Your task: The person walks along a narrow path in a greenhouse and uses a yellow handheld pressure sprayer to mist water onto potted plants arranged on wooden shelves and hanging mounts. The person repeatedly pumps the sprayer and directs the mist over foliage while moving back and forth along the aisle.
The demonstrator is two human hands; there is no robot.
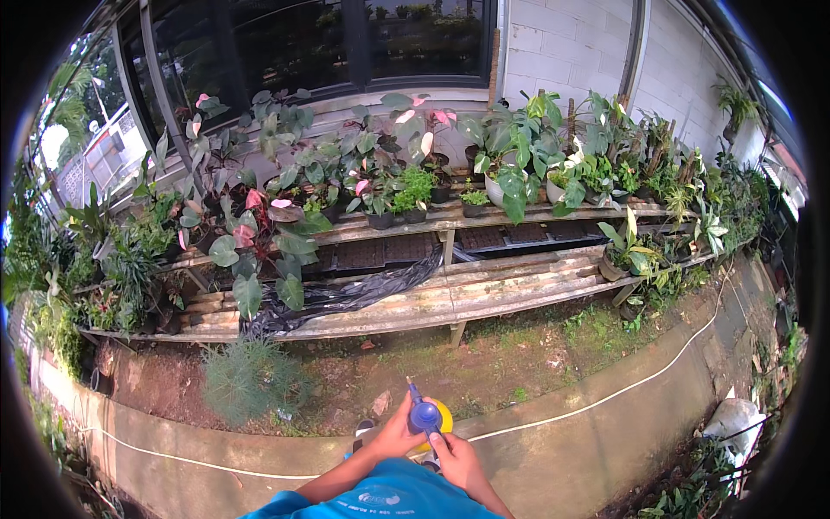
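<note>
Close in front of my body I hold a pump sprayer with a yellow bottle [443, 415] and a blue head [425, 415]. Its nozzle [410, 381] points away from me, towards the plant benches. My left hand [399, 429] wraps the left side of the sprayer below the head. On the near side, my right hand [459, 459] grips the blue handle, thumb on top. Most of the bottle is hidden under the head and my hands.
A tiered bench [389, 311] ahead carries several potted plants, seedling trays [360, 254] and crumpled black plastic sheeting [363, 285]. A feathery shrub [256, 383] grows from the soil at front left. A pale hose [603, 397] runs along the concrete path [551, 447]. A white sack [734, 422] lies at right.
</note>
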